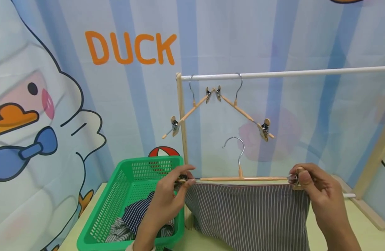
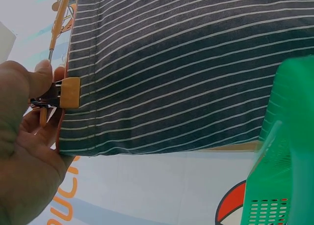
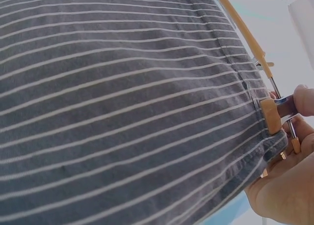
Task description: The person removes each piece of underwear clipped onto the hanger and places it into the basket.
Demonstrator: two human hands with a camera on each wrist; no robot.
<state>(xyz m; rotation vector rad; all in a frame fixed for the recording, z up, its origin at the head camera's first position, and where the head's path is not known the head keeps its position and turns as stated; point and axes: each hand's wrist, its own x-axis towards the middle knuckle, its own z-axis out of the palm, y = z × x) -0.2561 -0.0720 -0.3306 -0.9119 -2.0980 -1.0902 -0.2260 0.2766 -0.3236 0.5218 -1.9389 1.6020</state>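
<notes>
A grey garment with white stripes (image 1: 255, 212) hangs from a wooden clip hanger (image 1: 261, 179), held level before me with its metal hook upward. My left hand (image 1: 167, 197) pinches the hanger's left clip, whose wooden jaw (image 2: 70, 92) bites the garment's top edge in the left wrist view. At the other end, my right hand (image 1: 322, 193) pinches the right clip between thumb and fingers. That clip's pad (image 3: 271, 116) also sits over the cloth near its corner. The garment's lower part runs out of the head view.
Left of the garment stands a green basket (image 1: 117, 188) holding crumpled striped clothes (image 1: 135, 216). Behind, a white rail (image 1: 283, 72) on a wooden post (image 1: 184, 139) carries two bare clip hangers (image 1: 192, 111). A duck-printed curtain backs the pale yellow table.
</notes>
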